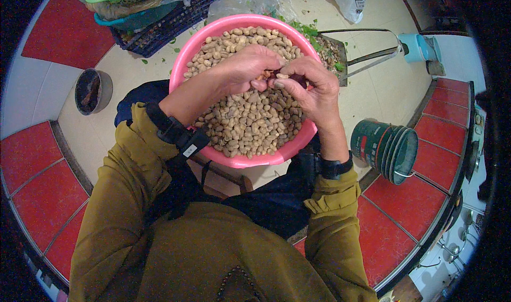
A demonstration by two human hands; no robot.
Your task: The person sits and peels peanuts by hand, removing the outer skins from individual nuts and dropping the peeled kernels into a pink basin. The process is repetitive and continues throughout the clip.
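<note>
A round pink plastic basin (184, 59) full of unshelled peanuts (247, 122) stands in front of me, near my knees. Both hands meet over its upper middle. My left hand (249, 68) has a few reddish-brown peanut kernels (263, 76) at its curled fingers. My right hand (313, 80) pinches a pale peanut shell (282, 76) between thumb and index finger. Something dark red shows behind and under the right fingers; what it is cannot be told. The fingertips nearly touch and partly hide what lies between them.
A dark plastic crate (149, 32) with baskets on it stands at upper left, a metal pot (104, 92) below. A long-handled dustpan (342, 62) with debris lies right of the basin; a green bucket (367, 144) stands lower right. Plastic bags (251, 2) lie beyond the basin.
</note>
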